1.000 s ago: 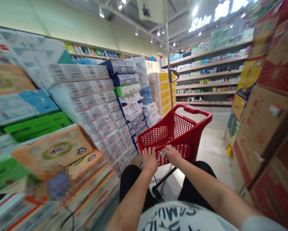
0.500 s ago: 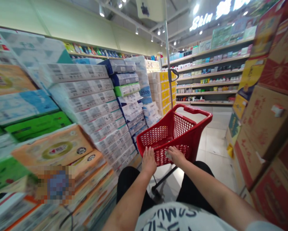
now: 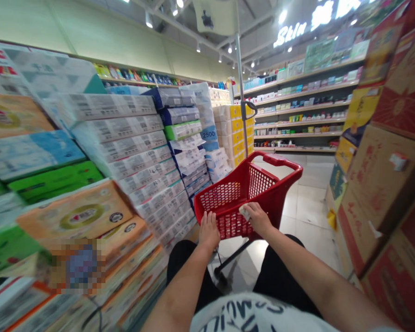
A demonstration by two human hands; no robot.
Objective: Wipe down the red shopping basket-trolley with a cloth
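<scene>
Our left hand [image 3: 209, 230] lies flat-fingered against the red basket [image 3: 232, 197], apparently grasping nothing; our right hand [image 3: 260, 218] pinches a pale wad [image 3: 244, 212] at its near side. The basket lies just ahead, its long axis running from the left hand out past the right, the nearer to the handle end.

The pale tiled floor [image 3: 295, 203] carries a red shopping cart [image 3: 237, 201], its wheels resting there.

The right hand [image 3: 261, 219] partly hides a crumpled off-white wad [image 3: 244, 212]. A pixelated patch [image 3: 78, 266] obscures some orange-wrapped packs [image 3: 112, 214]. The bottom edge crops the white, black-lettered shirt [image 3: 257, 310]. Small multicoloured products [image 3: 318, 129] on the far pale shelves [image 3: 297, 149] cannot be identified.
</scene>
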